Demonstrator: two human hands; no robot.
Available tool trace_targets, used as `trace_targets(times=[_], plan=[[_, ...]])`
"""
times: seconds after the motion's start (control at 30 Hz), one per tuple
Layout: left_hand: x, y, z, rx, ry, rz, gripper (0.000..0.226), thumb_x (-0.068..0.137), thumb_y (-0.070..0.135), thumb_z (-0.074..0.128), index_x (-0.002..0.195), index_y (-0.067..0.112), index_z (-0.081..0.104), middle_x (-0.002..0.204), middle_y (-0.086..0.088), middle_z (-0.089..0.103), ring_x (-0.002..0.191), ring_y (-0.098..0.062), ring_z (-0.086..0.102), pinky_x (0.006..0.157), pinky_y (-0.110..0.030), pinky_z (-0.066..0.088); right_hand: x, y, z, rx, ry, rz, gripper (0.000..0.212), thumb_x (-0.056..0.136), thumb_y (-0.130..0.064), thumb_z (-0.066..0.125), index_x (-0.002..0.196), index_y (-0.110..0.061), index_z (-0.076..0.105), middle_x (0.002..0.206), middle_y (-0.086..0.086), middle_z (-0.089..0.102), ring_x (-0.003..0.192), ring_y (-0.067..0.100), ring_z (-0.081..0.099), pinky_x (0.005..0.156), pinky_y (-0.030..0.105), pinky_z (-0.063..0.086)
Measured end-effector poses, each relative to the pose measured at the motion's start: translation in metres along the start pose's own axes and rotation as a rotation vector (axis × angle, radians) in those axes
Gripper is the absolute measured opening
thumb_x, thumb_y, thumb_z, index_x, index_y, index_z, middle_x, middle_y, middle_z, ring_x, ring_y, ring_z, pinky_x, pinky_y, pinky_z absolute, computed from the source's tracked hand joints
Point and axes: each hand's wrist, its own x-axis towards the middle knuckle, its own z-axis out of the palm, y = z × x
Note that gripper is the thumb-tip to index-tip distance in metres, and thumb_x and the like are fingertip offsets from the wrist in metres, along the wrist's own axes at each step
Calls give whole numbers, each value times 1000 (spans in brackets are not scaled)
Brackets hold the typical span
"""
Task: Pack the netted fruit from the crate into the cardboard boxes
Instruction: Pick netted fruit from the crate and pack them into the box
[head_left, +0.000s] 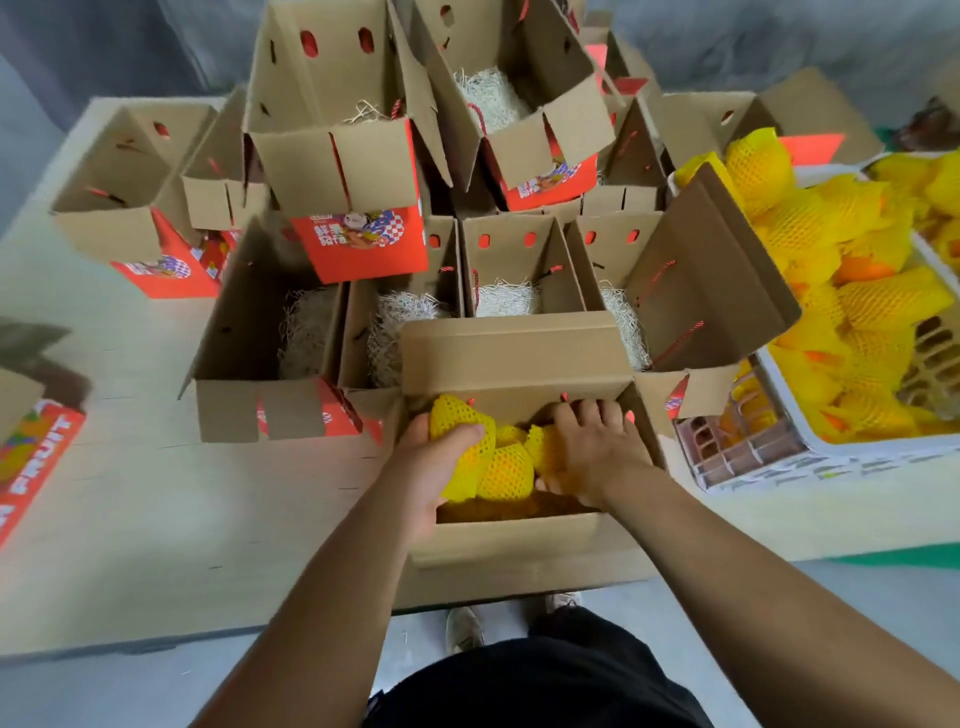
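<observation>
An open cardboard box (519, 540) stands at the near table edge in front of me, with several yellow-netted fruits (506, 470) inside. My left hand (431, 462) grips one netted fruit (457, 423) at the box's left side, thumb curled over its net. My right hand (592, 452) reaches into the right half of the box, its palm down on a netted fruit (540, 441) that it mostly hides. At the right, a white plastic crate (779, 447) is heaped with more netted fruit (852, 260).
Behind the near box stand several open cardboard boxes (260, 338) lined with pale shredded filler (504, 299), and more red-printed boxes (358, 171) are stacked on top. A flat red printed carton (31, 457) lies at the left edge. My shoes (465, 626) show below the table edge.
</observation>
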Motion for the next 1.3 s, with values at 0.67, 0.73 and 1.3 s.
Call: trace_targets(times=[0.67, 0.73, 1.3], plan=[[-5, 13, -6, 1308, -318, 347, 62, 81, 49, 73, 134, 43, 42, 134, 3, 40, 127, -29, 47, 102, -49, 45, 9, -35, -1, 538, 235, 59, 12, 97, -25, 59, 101, -14, 60, 93, 15, 69, 92, 40, 65, 74, 39, 50], [-4, 23, -3, 1439, -440, 240, 54, 86, 65, 57, 135, 45, 47, 142, 1, 40, 138, -29, 37, 107, -47, 35, 10, -32, 1, 614, 226, 72, 14, 97, -28, 63, 96, -14, 62, 85, 10, 67, 90, 36, 65, 76, 39, 51], [11, 17, 27, 1905, -264, 243, 44, 95, 40, 69, 131, 15, 60, 130, -8, 63, 119, -30, 62, 84, -38, 51, 8, -31, 17, 531, 83, -258, 14, 88, -24, 68, 83, -13, 63, 77, 6, 66, 76, 28, 62, 69, 39, 51]])
